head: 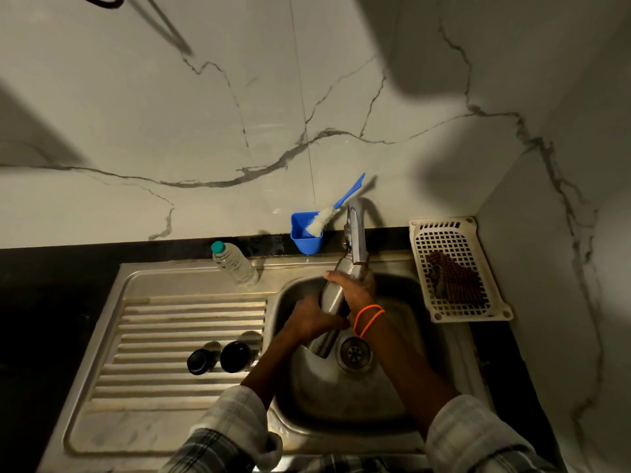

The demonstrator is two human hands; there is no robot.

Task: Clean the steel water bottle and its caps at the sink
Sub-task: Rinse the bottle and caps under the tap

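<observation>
Steel water bottle (333,295) slants over the sink basin (392,397), its top up under the tap (356,233) and its base low beside the drain (354,352). Right hand (355,290) wraps round the upper body; left hand (312,319) grips lower down. Two dark caps (218,358) sit on the ribbed drainboard (164,336) to the left. Farther back, a clear plastic bottle (235,264) stands left of a blue holder (306,235) with a bottle brush (333,211). A white basket (457,268) lies on the bench at right.
</observation>
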